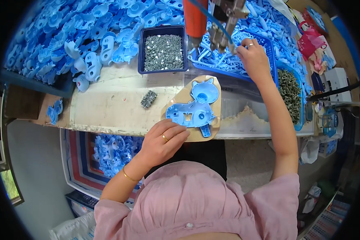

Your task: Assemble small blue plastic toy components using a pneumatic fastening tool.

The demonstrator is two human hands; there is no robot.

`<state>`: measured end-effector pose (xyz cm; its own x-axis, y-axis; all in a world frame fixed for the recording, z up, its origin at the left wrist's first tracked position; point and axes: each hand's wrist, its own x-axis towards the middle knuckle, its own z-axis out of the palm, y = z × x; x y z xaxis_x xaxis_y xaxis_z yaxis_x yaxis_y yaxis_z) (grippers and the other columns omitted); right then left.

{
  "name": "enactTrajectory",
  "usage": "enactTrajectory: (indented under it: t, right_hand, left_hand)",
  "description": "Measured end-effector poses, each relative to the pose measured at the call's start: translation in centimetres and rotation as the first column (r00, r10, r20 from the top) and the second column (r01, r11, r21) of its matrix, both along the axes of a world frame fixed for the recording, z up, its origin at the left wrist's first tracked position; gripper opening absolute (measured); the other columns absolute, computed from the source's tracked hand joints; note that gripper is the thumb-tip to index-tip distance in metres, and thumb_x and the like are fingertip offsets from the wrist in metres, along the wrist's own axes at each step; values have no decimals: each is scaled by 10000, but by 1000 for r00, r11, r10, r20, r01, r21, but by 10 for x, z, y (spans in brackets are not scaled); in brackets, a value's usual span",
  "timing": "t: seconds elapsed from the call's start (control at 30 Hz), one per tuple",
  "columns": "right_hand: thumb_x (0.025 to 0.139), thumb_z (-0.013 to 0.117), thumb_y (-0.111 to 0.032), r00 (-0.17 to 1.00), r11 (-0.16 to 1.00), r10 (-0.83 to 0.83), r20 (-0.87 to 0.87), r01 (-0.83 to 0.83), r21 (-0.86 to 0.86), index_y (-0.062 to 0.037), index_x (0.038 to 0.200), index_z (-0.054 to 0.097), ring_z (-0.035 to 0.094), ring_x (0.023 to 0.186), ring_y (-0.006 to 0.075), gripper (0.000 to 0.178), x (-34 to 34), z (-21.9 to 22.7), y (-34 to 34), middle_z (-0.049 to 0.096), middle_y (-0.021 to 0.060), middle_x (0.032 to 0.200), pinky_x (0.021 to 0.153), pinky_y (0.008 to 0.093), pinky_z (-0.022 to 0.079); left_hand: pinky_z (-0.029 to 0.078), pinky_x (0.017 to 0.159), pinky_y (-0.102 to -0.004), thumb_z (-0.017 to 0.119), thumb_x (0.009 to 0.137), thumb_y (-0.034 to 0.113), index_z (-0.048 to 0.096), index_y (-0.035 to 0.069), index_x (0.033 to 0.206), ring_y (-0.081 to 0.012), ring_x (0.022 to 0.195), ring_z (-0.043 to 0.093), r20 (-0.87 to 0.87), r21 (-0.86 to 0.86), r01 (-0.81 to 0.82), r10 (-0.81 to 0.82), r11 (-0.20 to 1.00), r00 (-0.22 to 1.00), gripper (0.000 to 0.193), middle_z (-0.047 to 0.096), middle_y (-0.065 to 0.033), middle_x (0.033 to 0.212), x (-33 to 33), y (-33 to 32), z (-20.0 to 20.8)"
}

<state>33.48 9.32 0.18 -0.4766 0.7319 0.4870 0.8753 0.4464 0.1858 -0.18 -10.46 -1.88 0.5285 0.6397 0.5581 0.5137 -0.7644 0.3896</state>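
A light-blue plastic shell half [190, 113], shaped like an animal with a round head, lies hollow side up on a tan board [217, 86] at the table's front edge. My left hand [163, 140] rests palm down by its lower left edge, the fingers slightly bent and holding nothing I can see. My right hand [254, 60] reaches out over a blue basket [273, 60] heaped with small light-blue plastic parts [218, 60]. Its thumb and fingers are drawn together at the pile; what they pinch is hidden.
A red power screwdriver [195, 24] hangs over the basket beside a metal bracket [222, 36]. A dark-blue tray [164, 71] holds small screws. Left of the board lies a small clump of metal pieces [149, 99]. Blue shells [94, 66] are piled far left; a bin of metal pieces [290, 94] stands right.
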Motion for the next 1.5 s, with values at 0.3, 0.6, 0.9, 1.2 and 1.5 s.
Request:
enactTrajectory:
  t: [0.3, 0.6, 0.9, 1.2, 1.5]
  right_hand:
    - [959, 673, -157, 776, 792, -284, -563, -141, -595, -34, 1095, 685, 661, 806, 151, 184, 12, 57, -58, 712, 50, 880, 731, 309, 505]
    - [913, 725, -127, 727, 476, -183, -662, -524, -706, -13, 974, 677, 647, 799, 120, 138, -30, 60, -145, 696, 46, 864, 706, 287, 511]
    - [913, 701, -106, 647, 789, -596, -477, 357, -501, -16, 1092, 713, 686, 817, 156, 201, 148, 15, -130, 735, 82, 899, 762, 313, 544]
    - [888, 723, -77, 751, 823, -507, -423, 277, -495, -19, 1005, 716, 655, 792, 199, 131, 160, -6, -112, 689, 84, 889, 726, 325, 521]
    - [953, 692, -169, 405, 733, -565, -719, -154, -662, -3, 1015, 693, 622, 745, 92, 177, 128, 36, -131, 676, 20, 825, 688, 247, 506]
  left_hand:
    - [537, 881, -398, 777, 776, 67, 692, 82, 1121, -288, 1006, 642, 70, -124, 90, -82, 988, 994, 356, 680, -70, 1129, 31, 21, 13]
    - [521, 768, -432, 689, 939, 202, 454, 73, 1457, -377, 908, 648, -17, -527, 77, -101, 846, 995, 583, 662, -209, 1015, 81, 45, 47]
    - [543, 733, -302, 611, 995, 103, 653, 12, 1171, -226, 869, 741, 284, -820, 208, 64, 533, 957, 203, 740, -156, 952, 69, 36, 41]
    - [549, 788, -284, 603, 1005, 90, 634, -25, 1151, -168, 887, 720, 337, -766, 239, 56, 596, 940, 189, 737, -115, 959, 71, 34, 34]
    - [499, 715, -255, 560, 1037, 127, 594, -11, 1118, -99, 826, 640, 399, -788, 279, 110, 549, 910, 163, 687, -65, 881, 70, 34, 30]
